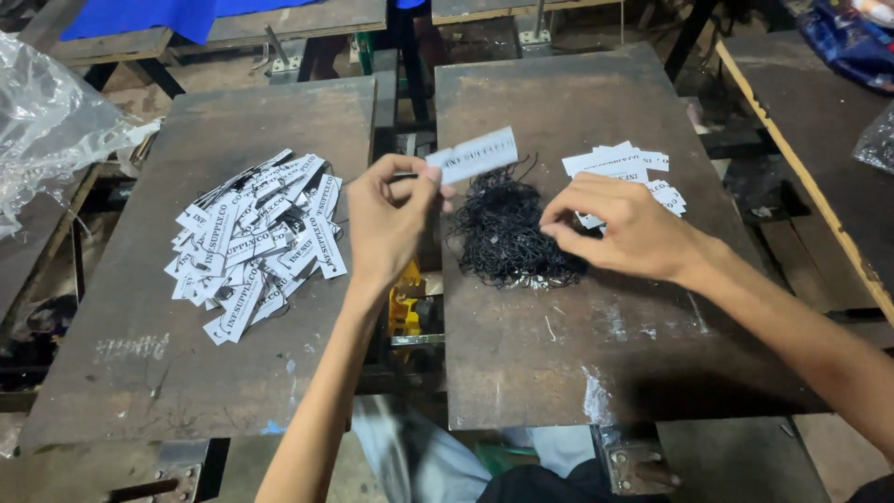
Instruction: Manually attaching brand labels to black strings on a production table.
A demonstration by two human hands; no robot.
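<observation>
Head view: left hand (386,224) pinches a white paper tag (475,155) above the table (521,363). Right hand (629,228) has fingertips pressed together on the black string pile (507,237), just beside it. Step looks like picking one string; separating a single loop needs care. Strung tags (256,237) lie left.

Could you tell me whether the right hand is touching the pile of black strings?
Touching: the head view shows the right hand with fingertips resting on the pile of black strings.
</observation>
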